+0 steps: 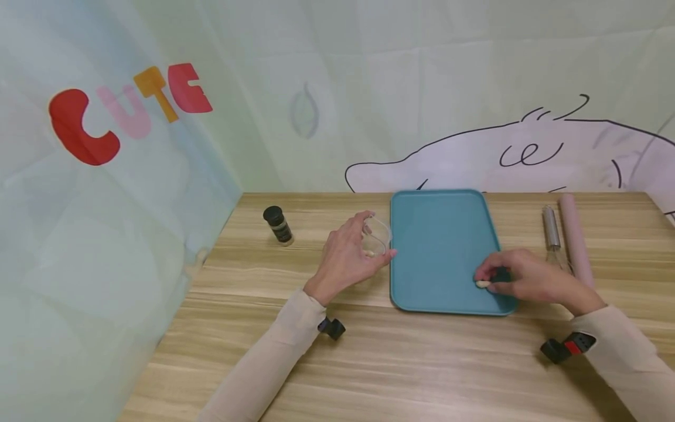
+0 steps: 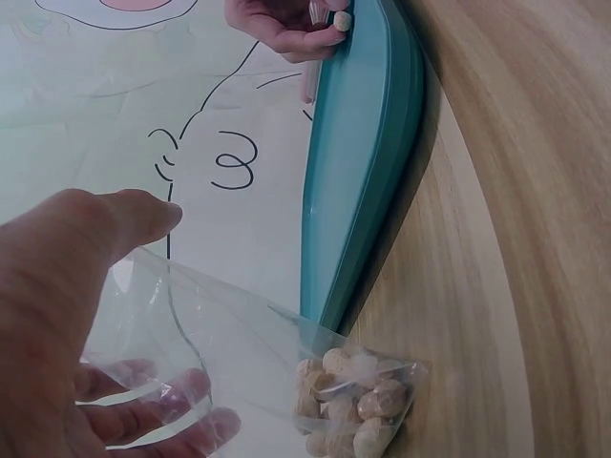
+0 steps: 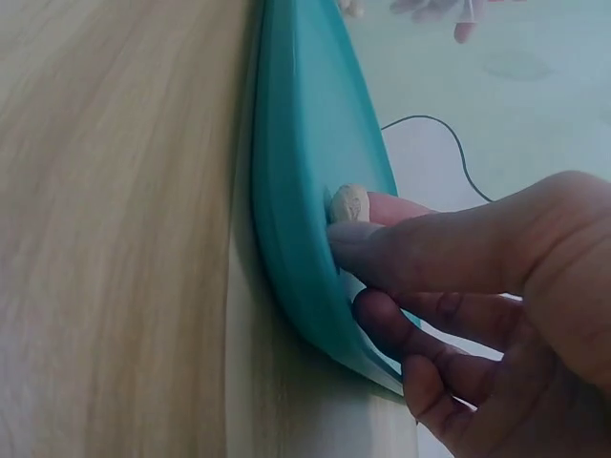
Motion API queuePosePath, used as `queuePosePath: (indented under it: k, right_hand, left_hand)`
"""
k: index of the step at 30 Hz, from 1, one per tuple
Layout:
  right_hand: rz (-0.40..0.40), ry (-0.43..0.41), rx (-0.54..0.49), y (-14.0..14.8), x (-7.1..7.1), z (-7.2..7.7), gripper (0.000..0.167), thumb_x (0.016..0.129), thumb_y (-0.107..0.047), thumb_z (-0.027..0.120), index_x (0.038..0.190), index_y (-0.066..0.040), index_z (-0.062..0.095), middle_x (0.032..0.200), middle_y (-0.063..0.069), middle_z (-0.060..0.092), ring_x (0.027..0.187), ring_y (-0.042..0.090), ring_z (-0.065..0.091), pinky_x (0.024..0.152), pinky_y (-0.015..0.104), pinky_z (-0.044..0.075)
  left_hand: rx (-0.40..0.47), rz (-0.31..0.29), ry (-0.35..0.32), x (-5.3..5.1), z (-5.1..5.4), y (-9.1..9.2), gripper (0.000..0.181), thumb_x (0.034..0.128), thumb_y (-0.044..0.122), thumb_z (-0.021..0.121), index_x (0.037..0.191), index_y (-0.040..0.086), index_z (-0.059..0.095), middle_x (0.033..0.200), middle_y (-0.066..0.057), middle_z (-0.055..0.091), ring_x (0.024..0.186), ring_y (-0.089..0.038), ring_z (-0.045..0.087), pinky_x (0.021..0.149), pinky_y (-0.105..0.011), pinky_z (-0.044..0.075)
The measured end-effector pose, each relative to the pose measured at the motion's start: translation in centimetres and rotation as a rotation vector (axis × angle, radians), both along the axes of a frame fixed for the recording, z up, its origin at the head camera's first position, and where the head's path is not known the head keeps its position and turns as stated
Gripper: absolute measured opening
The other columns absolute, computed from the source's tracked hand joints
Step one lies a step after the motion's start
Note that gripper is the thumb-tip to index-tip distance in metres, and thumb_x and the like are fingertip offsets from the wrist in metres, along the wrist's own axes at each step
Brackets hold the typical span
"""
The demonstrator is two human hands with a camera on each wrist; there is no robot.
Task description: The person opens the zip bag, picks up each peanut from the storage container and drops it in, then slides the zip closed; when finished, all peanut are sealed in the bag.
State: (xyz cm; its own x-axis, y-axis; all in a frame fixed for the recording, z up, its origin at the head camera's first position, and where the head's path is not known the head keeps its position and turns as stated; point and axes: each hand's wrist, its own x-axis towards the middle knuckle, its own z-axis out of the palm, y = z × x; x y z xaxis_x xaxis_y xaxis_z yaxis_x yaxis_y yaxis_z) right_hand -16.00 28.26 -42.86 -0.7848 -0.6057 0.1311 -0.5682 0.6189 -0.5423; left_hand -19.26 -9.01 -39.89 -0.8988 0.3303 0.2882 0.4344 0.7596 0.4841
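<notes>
My left hand (image 1: 345, 255) holds a clear plastic bag (image 1: 381, 225) beside the tray's left edge, thumb and fingers spread at its mouth. Several peanuts in their shells (image 2: 377, 405) lie at the bottom of the bag in the left wrist view. Over the near right corner of the blue tray (image 1: 443, 246), my right hand (image 1: 535, 278) pinches a single peanut (image 3: 351, 202) between thumb and fingertip. That peanut is low over the tray; whether it touches the surface I cannot tell.
A seasoning bottle with a black cap (image 1: 278, 225) stands at the left on the wooden table (image 1: 369, 363). Right of the tray lie a whisk (image 1: 551, 228) and a pink rolling pin (image 1: 576, 240). A printed cloth backdrop (image 1: 327, 105) rises behind the table.
</notes>
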Motion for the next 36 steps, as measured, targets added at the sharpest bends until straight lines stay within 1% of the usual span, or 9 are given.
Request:
queuePosePath:
  k: [7, 10, 13, 16, 21, 24, 28, 31, 36]
  right_hand:
    - [-0.066, -0.055, 0.046, -1.2, -0.1, 0.6, 0.018, 0.092, -0.009, 0.083, 0.108, -0.018, 0.078, 0.102, -0.012, 0.075, 0.094, -0.002, 0.064, 0.081, 0.027, 0.056]
    - [-0.081, -0.068, 0.057, -2.1, -0.4, 0.9, 0.017, 0.094, -0.011, 0.081, 0.108, -0.019, 0.078, 0.1, -0.012, 0.074, 0.093, 0.001, 0.063, 0.081, 0.029, 0.054]
    - [-0.077, -0.066, 0.051, -3.1, -0.8, 1.3, 0.016, 0.096, -0.011, 0.079, 0.108, -0.021, 0.078, 0.1, -0.013, 0.073, 0.093, 0.003, 0.062, 0.083, 0.031, 0.054]
    - [-0.065, -0.046, 0.014, -4.4, -1.1, 2.0, 0.016, 0.096, -0.009, 0.078, 0.107, -0.02, 0.078, 0.099, -0.012, 0.073, 0.093, 0.004, 0.063, 0.084, 0.033, 0.054]
    - [-0.053, 0.01, -0.085, -7.0, -1.6, 3.4, 0.014, 0.098, -0.009, 0.076, 0.109, -0.017, 0.078, 0.099, -0.009, 0.075, 0.094, 0.008, 0.065, 0.083, 0.035, 0.055]
    - [-0.067, 0.054, -0.128, -8.8, -2.0, 4.1, 0.013, 0.099, -0.012, 0.075, 0.111, -0.016, 0.079, 0.101, -0.007, 0.077, 0.093, 0.01, 0.067, 0.084, 0.037, 0.057]
    - [-0.09, 0.101, -0.188, -11.1, -2.6, 5.0, 0.016, 0.1, -0.013, 0.075, 0.115, -0.015, 0.08, 0.103, -0.003, 0.079, 0.093, 0.013, 0.069, 0.084, 0.04, 0.059]
    - [-0.109, 0.107, -0.224, -12.6, -3.0, 5.7, 0.019, 0.1, -0.014, 0.074, 0.118, -0.015, 0.08, 0.104, -0.001, 0.079, 0.094, 0.014, 0.069, 0.085, 0.04, 0.059]
    - [-0.121, 0.087, -0.27, -14.7, -3.4, 6.4, 0.024, 0.099, -0.013, 0.075, 0.122, -0.012, 0.08, 0.105, 0.003, 0.079, 0.095, 0.017, 0.07, 0.087, 0.046, 0.06]
  left_hand:
    - [0.0, -0.005, 0.0, 0.0, -0.1, -0.1, 0.087, 0.0867, 0.054, 0.081, 0.155, 0.009, 0.051, 0.117, -0.008, 0.075, 0.106, -0.025, 0.07, 0.092, -0.053, 0.054]
    - [0.003, -0.004, -0.002, 0.0, 0.0, -0.1, 0.087, 0.0867, 0.054, 0.081, 0.155, 0.009, 0.05, 0.117, -0.008, 0.075, 0.106, -0.025, 0.07, 0.093, -0.052, 0.054]
    - [0.002, -0.001, -0.005, 0.0, 0.1, -0.1, 0.087, 0.0865, 0.054, 0.082, 0.155, 0.009, 0.05, 0.117, -0.007, 0.075, 0.106, -0.025, 0.07, 0.093, -0.052, 0.053]
    - [0.0, 0.004, -0.009, 0.1, 0.1, -0.1, 0.088, 0.0865, 0.054, 0.082, 0.155, 0.01, 0.05, 0.117, -0.007, 0.074, 0.104, -0.025, 0.069, 0.093, -0.051, 0.053]
    - [0.003, 0.004, -0.015, 0.0, 0.1, 0.0, 0.089, 0.0861, 0.054, 0.083, 0.156, 0.01, 0.049, 0.117, -0.007, 0.074, 0.103, -0.024, 0.069, 0.093, -0.05, 0.053]
    - [0.002, 0.001, -0.01, 0.0, 0.0, -0.1, 0.089, 0.0859, 0.054, 0.083, 0.156, 0.01, 0.049, 0.117, -0.007, 0.074, 0.103, -0.024, 0.069, 0.093, -0.05, 0.053]
    - [0.004, -0.003, -0.007, 0.0, 0.0, -0.2, 0.088, 0.0862, 0.054, 0.083, 0.155, 0.01, 0.049, 0.117, -0.008, 0.074, 0.104, -0.024, 0.069, 0.094, -0.051, 0.053]
    - [0.013, -0.006, -0.01, 0.0, 0.0, -0.2, 0.088, 0.0865, 0.053, 0.083, 0.155, 0.01, 0.049, 0.116, -0.008, 0.074, 0.106, -0.025, 0.069, 0.095, -0.052, 0.052]
    - [0.015, -0.008, 0.0, 0.0, 0.0, -0.2, 0.085, 0.0868, 0.051, 0.083, 0.154, 0.011, 0.05, 0.115, -0.007, 0.073, 0.104, -0.024, 0.071, 0.095, -0.053, 0.052]
